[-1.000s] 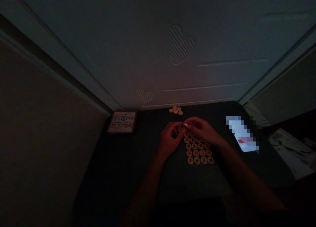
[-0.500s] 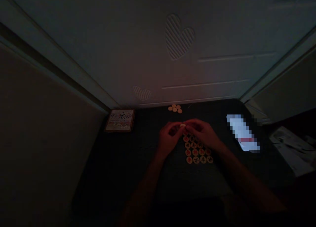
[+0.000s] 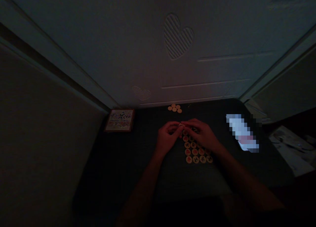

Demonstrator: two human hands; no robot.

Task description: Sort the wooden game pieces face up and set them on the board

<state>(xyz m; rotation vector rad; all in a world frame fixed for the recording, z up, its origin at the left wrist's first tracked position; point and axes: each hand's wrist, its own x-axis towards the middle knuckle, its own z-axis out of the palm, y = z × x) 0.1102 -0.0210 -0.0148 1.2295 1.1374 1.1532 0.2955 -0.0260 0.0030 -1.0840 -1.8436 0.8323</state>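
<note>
Between the fingertips of both hands is a small round Chinese chess piece (image 3: 181,124), seen nearly edge-on. My left hand (image 3: 168,136) pinches it from the left, fingers curled. From the other side my right hand (image 3: 201,134) closes on the same piece, its wrist above the right part of the rows. Below the hands, flat round Chinese chess pieces (image 3: 196,159) lie in neat rows, marked with red or dark characters. Some of the upper ones are hidden by my right hand. Farther back, several pale discs (image 3: 174,109) sit bunched together, their tops looking blank.
A square box (image 3: 119,120) with a printed lid stands at the table's back left. On the right lies a bright, pixelated phone-like object (image 3: 240,130). The dark table (image 3: 118,174) meets a pale panel (image 3: 177,72) with raised hearts. Papers (image 3: 293,151) lie beyond its right edge.
The held piece has turned slightly and shows less of its pale side between the fingertips. Both hands stay almost in place; the rows and the pale discs are unchanged.
</note>
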